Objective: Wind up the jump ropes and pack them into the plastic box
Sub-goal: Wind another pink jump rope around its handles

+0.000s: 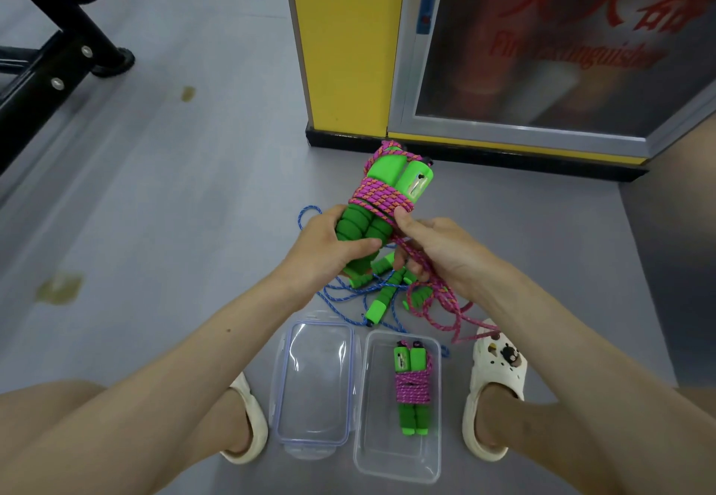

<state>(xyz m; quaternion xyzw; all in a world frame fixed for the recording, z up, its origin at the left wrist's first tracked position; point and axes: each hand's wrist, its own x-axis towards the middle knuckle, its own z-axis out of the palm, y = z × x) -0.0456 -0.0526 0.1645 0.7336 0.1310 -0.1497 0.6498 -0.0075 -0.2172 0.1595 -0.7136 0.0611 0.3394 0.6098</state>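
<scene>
Snag risk while winding.
Left grip [329, 248] clasps green handles [358, 228]; right grip [438, 250] pinches pink rope [381, 194], whose slack could catch the blue rope [309, 207].

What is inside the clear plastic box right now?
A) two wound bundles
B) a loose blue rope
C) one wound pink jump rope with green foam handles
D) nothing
C: one wound pink jump rope with green foam handles lies in the clear rectangular plastic box; the loose blue rope lies outside it, and the left hand and right hand hold another, half-wound pink rope.
</scene>
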